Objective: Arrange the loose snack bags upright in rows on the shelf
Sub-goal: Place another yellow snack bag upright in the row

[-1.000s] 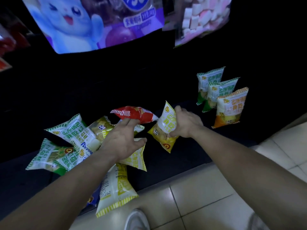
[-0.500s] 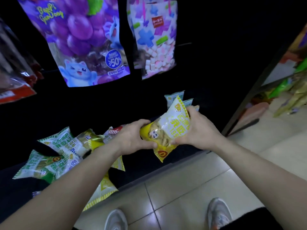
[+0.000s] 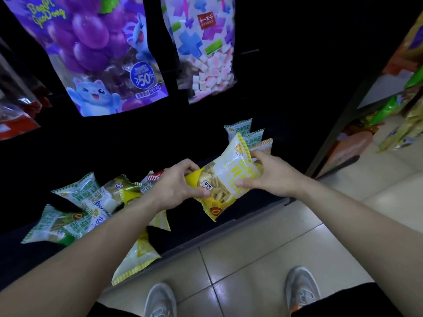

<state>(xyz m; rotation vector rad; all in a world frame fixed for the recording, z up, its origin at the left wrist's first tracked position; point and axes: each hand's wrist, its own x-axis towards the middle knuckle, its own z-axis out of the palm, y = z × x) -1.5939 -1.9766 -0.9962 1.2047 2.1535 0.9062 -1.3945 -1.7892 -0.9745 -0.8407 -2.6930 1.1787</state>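
Above the front edge of the dark bottom shelf (image 3: 187, 239), the left hand (image 3: 176, 186) and the right hand (image 3: 270, 177) hold one yellow-and-white plastic snack bag (image 3: 229, 177) between them. The left hand's fingers curl round the bag's yellow lower-left side, with the thumb pressed on its front. The right hand grips the right side, fingers wrapped over the upper edge and thumb across the printed face. The bag is off the shelf, tilted, with its crimped top pointing up and away and its bottom corner hanging toward the floor.

Just behind the bag's top stands a short row of three small bags at the back right of the shelf: two green-and-white ones (image 3: 239, 129) and an orange-trimmed one (image 3: 265, 144), partly hidden by the held bag. To the left lies a loose heap of green-and-white and yellow bags (image 3: 75, 209), lying flat and overlapping, and one yellow-and-white bag (image 3: 137, 255) hangs over the shelf's front edge.

Higher up hang a large purple grape-print pouch (image 3: 98, 53) and a clear pouch of pink-and-white marshmallows (image 3: 206, 49). Below are pale floor tiles (image 3: 263, 243) and two grey shoes (image 3: 302, 287).
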